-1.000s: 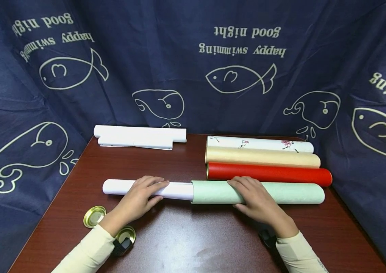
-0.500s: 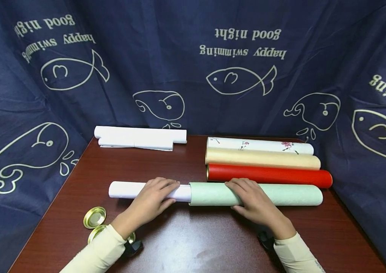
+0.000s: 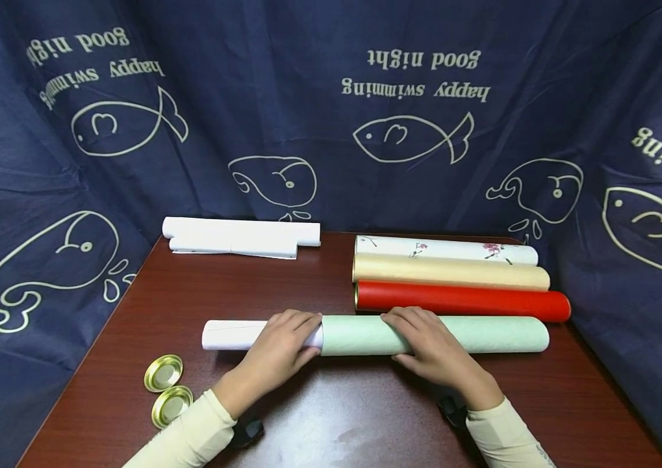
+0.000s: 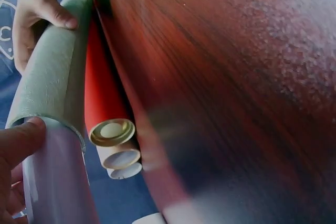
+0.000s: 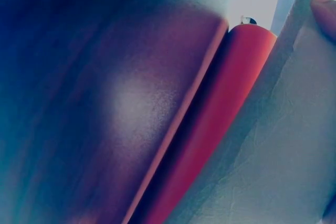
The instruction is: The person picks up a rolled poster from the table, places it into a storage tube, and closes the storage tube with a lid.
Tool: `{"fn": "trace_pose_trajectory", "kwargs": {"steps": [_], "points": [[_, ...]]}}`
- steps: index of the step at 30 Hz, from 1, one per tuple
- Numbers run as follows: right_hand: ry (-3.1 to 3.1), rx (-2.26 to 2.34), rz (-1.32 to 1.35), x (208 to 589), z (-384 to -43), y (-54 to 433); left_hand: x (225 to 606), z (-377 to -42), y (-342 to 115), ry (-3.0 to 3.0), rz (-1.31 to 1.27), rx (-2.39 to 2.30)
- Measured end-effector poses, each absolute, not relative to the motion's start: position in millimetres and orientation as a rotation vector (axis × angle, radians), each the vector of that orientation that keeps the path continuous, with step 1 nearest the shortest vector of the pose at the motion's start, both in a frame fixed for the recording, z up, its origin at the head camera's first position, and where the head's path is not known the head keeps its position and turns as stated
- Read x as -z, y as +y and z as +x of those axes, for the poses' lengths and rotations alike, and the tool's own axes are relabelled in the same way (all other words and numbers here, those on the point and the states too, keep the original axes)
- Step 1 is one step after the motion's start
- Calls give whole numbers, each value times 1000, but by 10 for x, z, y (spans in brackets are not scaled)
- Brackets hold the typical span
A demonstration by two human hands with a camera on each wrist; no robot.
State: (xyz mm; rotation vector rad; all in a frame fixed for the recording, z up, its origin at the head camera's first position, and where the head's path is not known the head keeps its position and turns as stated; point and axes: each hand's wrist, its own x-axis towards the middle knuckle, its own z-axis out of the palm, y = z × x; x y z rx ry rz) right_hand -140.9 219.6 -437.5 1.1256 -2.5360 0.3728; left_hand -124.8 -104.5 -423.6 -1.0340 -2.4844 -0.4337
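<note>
A rolled sheet of white paper (image 3: 234, 335) lies level on the table, its right end inside the open left end of a pale green tube (image 3: 354, 335). My left hand (image 3: 280, 348) grips the roll from above, right beside the tube's mouth. In the left wrist view its thumb (image 4: 23, 137) lies at the rim where the paper roll (image 4: 58, 177) enters. My right hand (image 3: 430, 341) holds the green tube around its middle, fingers over the top and thumb on the near side. A fingertip (image 5: 325, 14) of it shows against the green tube (image 5: 283, 145) in the right wrist view.
Behind the green tube lie a red tube (image 3: 462, 301), a beige tube (image 3: 450, 271) and a white flowered tube (image 3: 453, 250). White paper rolls (image 3: 237, 235) rest at the back left. Two gold lids (image 3: 164, 373) sit at the left. A dark blue curtain (image 3: 319, 117) surrounds the table (image 3: 331, 416).
My left hand has slid the paper roll rightward, so more of it is inside the green tube. The tube has shifted slightly left with my right hand. Both gold lids now show beside the left sleeve.
</note>
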Motion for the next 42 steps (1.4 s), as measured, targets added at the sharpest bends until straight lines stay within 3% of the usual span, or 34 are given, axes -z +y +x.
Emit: {"fn": "trace_pose_trajectory", "kwargs": {"steps": [12, 24, 42], "points": [[-2554, -396, 1105, 4398, -1389, 2197, 4142, -1195, -1396, -2477, -1085, 379], [-2568, -391, 1106, 4418, -1408, 2198, 4138, -1039, -2079, -2493, -895, 351], [-2561, -402, 1095, 4412, -1388, 2207, 4190, -1082, -1975, -2457, -939, 415]]}}
